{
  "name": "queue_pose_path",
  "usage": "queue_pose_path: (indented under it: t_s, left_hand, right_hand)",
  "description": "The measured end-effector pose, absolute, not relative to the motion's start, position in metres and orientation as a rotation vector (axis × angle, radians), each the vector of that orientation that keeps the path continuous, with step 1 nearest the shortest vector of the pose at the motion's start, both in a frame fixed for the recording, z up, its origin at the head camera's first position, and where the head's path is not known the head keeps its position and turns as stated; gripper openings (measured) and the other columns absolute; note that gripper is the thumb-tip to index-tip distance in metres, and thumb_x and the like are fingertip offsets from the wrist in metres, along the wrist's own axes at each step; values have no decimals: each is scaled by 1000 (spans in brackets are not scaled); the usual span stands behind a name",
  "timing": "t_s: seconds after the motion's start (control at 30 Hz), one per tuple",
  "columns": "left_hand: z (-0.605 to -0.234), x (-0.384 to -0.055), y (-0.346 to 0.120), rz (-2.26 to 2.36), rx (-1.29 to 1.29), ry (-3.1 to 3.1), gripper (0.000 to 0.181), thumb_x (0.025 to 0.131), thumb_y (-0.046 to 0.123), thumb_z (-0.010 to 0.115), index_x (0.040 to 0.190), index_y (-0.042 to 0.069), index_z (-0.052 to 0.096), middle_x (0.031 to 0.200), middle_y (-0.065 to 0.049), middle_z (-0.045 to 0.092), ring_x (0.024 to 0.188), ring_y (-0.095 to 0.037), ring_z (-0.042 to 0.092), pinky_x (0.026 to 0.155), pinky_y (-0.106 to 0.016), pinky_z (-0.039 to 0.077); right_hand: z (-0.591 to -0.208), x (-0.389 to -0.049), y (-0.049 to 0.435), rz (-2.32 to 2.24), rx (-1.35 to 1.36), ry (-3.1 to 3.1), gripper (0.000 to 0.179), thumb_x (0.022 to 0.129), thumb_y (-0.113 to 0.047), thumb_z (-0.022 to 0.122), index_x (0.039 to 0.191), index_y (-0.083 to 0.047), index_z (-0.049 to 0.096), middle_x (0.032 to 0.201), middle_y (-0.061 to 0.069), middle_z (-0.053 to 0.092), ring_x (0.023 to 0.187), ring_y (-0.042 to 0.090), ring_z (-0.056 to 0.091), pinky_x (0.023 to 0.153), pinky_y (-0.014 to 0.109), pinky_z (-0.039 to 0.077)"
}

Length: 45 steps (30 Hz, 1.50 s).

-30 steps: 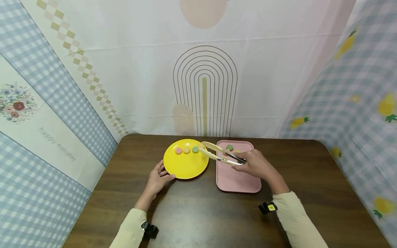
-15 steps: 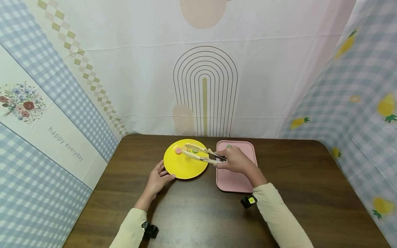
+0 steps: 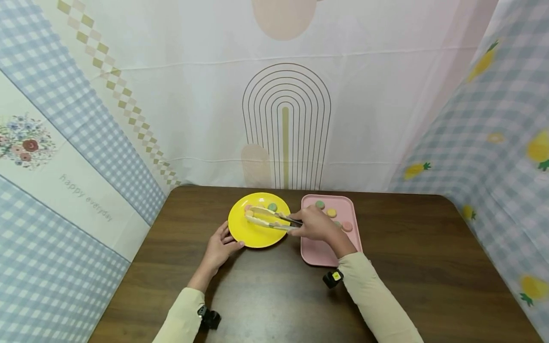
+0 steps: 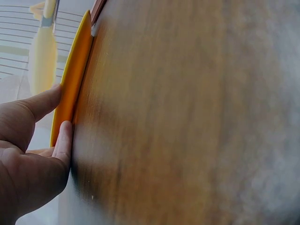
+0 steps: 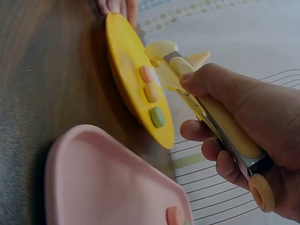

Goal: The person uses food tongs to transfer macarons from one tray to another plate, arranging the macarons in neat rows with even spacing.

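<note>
In the head view, my left hand (image 3: 220,250) holds the left rim of the yellow plate (image 3: 257,237); the left wrist view has the thumb and fingers (image 4: 64,140) right at the plate's edge (image 4: 75,84). My right hand (image 3: 317,223) grips cream-tipped tongs (image 3: 274,225) by the handles. Their tips reach over the plate's left part, with a yellow macaron (image 3: 249,214) between them. On the plate, a pink macaron (image 5: 146,74), a yellow one (image 5: 151,93) and a green macaron (image 5: 157,116) stand in a row, partly covered by the tongs in the head view.
Right of the plate lies a pink tray (image 3: 315,257), partly under my right hand and forearm. It bears several macarons, among them a green one (image 3: 320,204), a yellow one (image 3: 331,213) and a pink one (image 3: 347,226). Patterned cloths hang behind the brown table (image 3: 266,300).
My right hand has carried the tongs and yellow macaron leftward, from the plate's right edge to over its left part. The left hand has stayed at the plate's rim.
</note>
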<state>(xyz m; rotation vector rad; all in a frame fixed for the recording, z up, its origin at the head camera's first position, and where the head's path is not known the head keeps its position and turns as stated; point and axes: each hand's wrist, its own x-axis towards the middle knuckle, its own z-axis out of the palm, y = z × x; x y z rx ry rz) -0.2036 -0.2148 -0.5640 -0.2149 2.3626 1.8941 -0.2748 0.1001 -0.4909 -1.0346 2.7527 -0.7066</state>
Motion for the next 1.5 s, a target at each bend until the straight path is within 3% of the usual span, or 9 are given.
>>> queue_pose_path:
  t_s: [0.4,0.67,0.93,1.13,1.4,1.5]
  left_hand:
    - [-563,-203,-211,1907,-207,2356,94,90,6,77,164,5,18,164,-19,32,134,-38,53,93,-34,58]
    - [-563,-203,-210,1902,-217,2351,93,90,6,78,164,8,20,163,-17,34,134,-36,53,93,-35,58]
    - [-562,-203,-211,1919,-220,2341,94,90,4,78,163,6,20,163,-19,34,133,-38,54,91,-33,58]
    - [-562,-203,-212,1926,-221,2339,95,89,4,79,163,5,20,162,-20,34,134,-38,53,93,-35,58]
    - [-562,-204,-213,1919,-223,2337,95,90,3,77,163,3,17,162,-23,32,135,-41,51,94,-36,57]
    - [-555,-202,-212,1911,-232,2331,94,91,1,75,163,1,16,163,-24,31,136,-42,50,94,-36,57]
  right_hand:
    - [-505,-276,92,-651,-937,2757,45,86,-33,80,125,-10,75,81,-5,72,55,7,47,50,21,36]
    - [-506,-273,95,-709,-877,2716,47,86,-32,80,127,-9,74,72,-8,65,53,7,47,49,21,35]
    - [-496,-263,107,-772,-1008,2752,40,87,-30,80,121,-10,77,59,-12,54,49,3,41,46,19,33]
    - [-481,-252,121,-785,-1035,2841,41,83,-30,82,118,-9,78,64,-11,53,61,8,43,51,22,37]
    - [-471,-240,147,-808,-1072,2927,43,82,-26,85,119,-7,77,81,-5,72,59,5,43,52,22,39]
    - [-468,-237,159,-848,-1068,2939,46,82,-25,85,122,-5,76,73,-7,68,55,2,40,48,21,38]
